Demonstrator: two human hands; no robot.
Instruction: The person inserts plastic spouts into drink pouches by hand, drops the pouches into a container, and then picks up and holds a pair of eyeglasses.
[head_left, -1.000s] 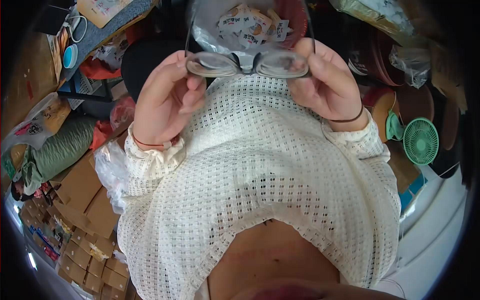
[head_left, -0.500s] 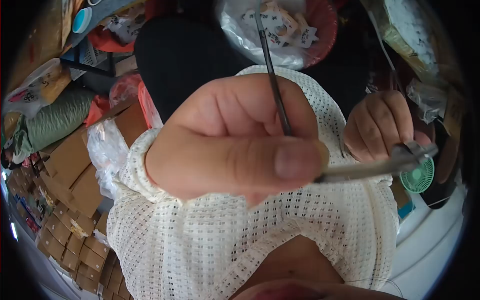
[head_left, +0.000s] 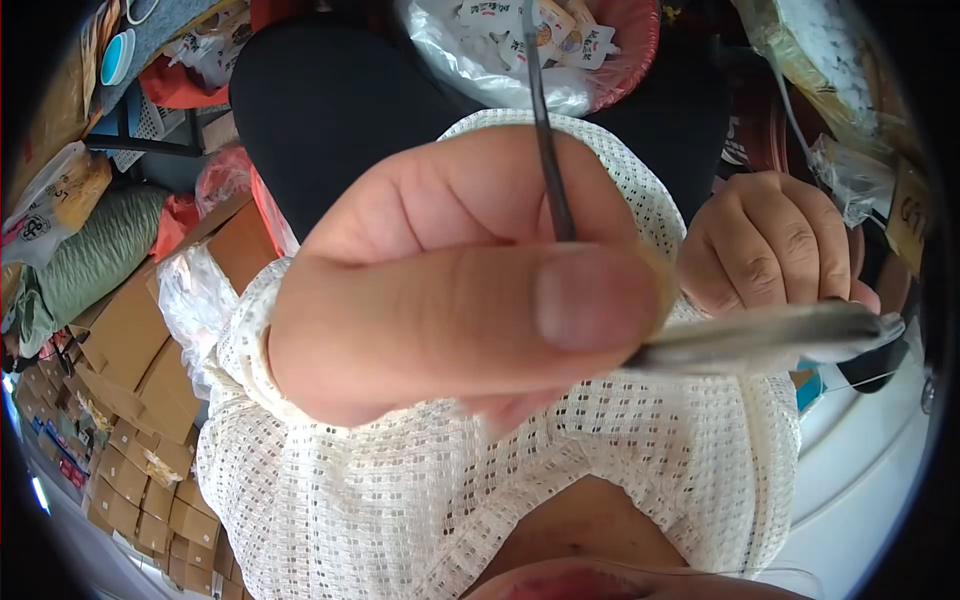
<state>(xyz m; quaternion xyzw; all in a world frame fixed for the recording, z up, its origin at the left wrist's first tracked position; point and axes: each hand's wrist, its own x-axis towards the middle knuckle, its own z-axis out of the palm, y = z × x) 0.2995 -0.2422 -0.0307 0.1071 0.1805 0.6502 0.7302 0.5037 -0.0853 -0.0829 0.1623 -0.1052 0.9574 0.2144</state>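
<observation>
Large and close to the camera, my left hand (head_left: 450, 290) is closed in a pinch, thumb over curled fingers. A thin dark rod (head_left: 548, 160) rises from this grip towards the top of the view. From beyond the thumb a blurred grey metal bar (head_left: 760, 338) runs right; whether bar and rod are one piece I cannot tell. Farther down, my right hand (head_left: 775, 240) is closed, knuckles up, behind the bar's far end. Its fingertips are partly hidden, so what they hold does not show.
A red bin (head_left: 632, 55) with a clear liner and printed packaging stands ahead. Cardboard boxes (head_left: 140, 350) and a green sack (head_left: 105, 240) are at left. A clear plastic bag (head_left: 195, 300) hangs beside the left sleeve. A white surface (head_left: 850, 470) lies at right.
The bar's right end has swung nearer the camera and looks more blurred. My right hand has turned, showing more of its back. A green fan seen earlier is now hidden.
</observation>
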